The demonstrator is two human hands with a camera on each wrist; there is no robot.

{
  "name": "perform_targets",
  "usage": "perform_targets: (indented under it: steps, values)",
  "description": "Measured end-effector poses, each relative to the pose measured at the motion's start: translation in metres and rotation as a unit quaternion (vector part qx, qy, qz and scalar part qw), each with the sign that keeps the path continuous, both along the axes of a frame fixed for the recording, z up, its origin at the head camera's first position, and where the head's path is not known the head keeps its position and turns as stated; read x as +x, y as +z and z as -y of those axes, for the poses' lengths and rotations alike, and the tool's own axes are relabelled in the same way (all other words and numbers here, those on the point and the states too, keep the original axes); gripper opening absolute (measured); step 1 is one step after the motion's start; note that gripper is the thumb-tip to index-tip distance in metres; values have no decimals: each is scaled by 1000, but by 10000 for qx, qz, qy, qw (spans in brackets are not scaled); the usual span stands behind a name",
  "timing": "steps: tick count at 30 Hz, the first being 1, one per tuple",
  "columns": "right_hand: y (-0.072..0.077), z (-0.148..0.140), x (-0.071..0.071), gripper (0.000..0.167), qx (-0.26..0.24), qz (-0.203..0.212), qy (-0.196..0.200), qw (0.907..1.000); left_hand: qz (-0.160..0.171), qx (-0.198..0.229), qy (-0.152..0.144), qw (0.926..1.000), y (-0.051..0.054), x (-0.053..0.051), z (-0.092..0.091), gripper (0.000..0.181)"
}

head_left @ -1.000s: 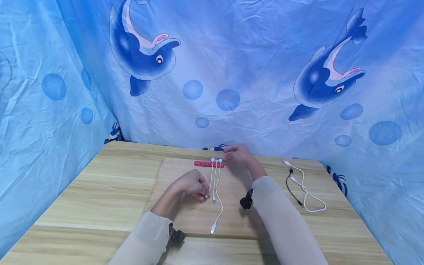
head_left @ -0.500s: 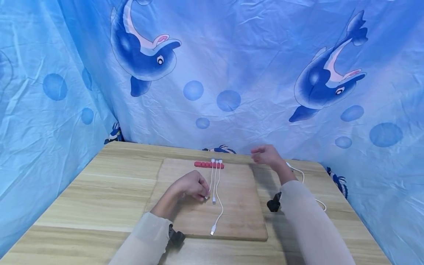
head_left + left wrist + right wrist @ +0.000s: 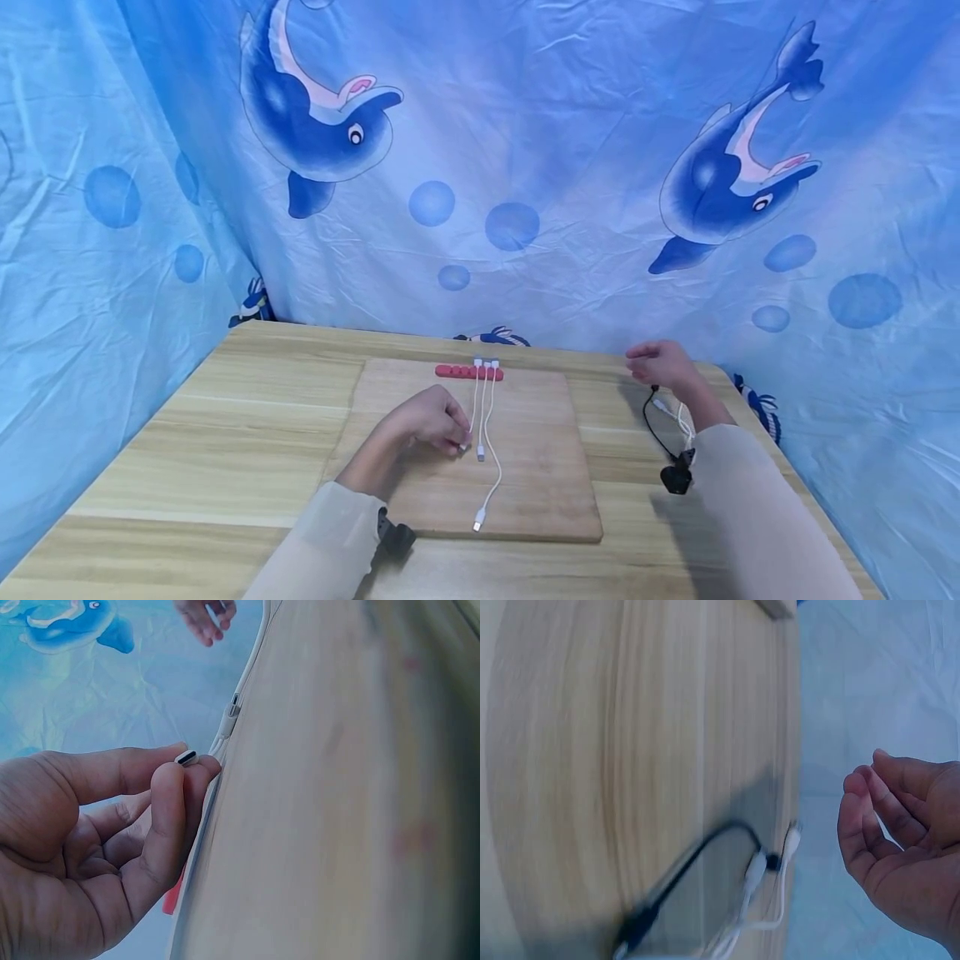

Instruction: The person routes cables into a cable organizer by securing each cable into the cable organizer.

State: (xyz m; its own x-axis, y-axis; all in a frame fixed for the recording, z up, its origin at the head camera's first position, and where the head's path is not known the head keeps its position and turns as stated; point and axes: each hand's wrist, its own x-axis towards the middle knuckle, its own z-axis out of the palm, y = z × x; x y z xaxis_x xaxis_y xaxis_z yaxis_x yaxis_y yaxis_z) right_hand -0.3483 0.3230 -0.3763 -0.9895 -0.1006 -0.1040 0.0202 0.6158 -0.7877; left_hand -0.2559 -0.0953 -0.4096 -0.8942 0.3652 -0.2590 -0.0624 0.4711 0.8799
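My left hand (image 3: pixel 431 417) pinches the end plug (image 3: pixel 187 758) of a white charging cable between thumb and fingers, just above the wooden board. That cable runs up to a red cable holder (image 3: pixel 450 371), where two other white cables (image 3: pixel 497 467) also sit in slots, their loose ends pointing toward me. My right hand (image 3: pixel 662 367) hovers at the table's back right with loosely bent fingers and nothing in them. Beneath it lie a short black cable (image 3: pixel 649 425) and another white cable (image 3: pixel 787 862), partly hidden by the arm in the head view.
The square wooden board (image 3: pixel 540 467) lies on a wood-grain table (image 3: pixel 187 450). A blue dolphin-print curtain (image 3: pixel 570 167) hangs along the back and sides. Tassel shapes (image 3: pixel 759 408) show at the table's rear edges.
My right hand has moved right, from beside the red holder to above the cables at the back right. My left hand keeps its pinch on the cable plug in nearly the same place.
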Motion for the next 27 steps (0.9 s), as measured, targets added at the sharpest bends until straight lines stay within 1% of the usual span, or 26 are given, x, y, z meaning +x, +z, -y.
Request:
perform_targets:
  steps: [7,14,17,21,27]
  values:
    - [-5,-22,6,42,256,-62,-94,9996,-30,-60,-4,10000,0,1,1,4]
    - [-21,-44,9,41,344,8,-283,9990,-40,-32,-38,10000,-1,-1,1,4]
    - [-29,-51,10,40,570,-60,-374,9977,-32,-51,-44,10000,0,-2,1,4]
    - [-37,-56,9,38,781,-114,-494,9957,-48,-95,-45,9999,0,-2,1,4]
    - [-45,-59,4,37,879,-42,-639,9941,-1,-96,-6,10000,0,-2,1,4]
